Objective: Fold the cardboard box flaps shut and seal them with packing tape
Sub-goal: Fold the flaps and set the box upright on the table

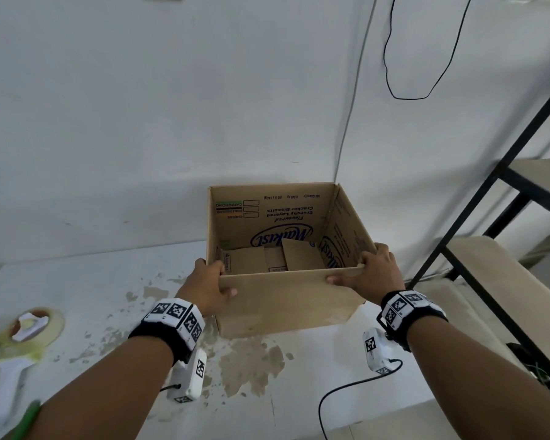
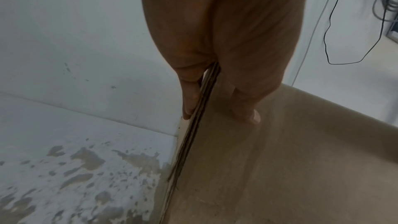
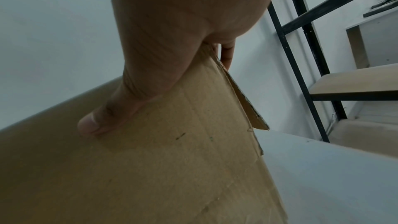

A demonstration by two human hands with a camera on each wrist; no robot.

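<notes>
Head: tape roll left of box; wrist cams miss it.

The box is matt brown corrugated cardboard, its fluted edge showing between the left hand's fingers and thumb. Under the right hand's fingers the board looks dry and faintly creased. Below the fingers, the bench is white paint, chipped away in rough tan patches. The tape roll, well left of the fingers, looks glossy and pale yellowish. The shelf frame is matt black metal.
</notes>
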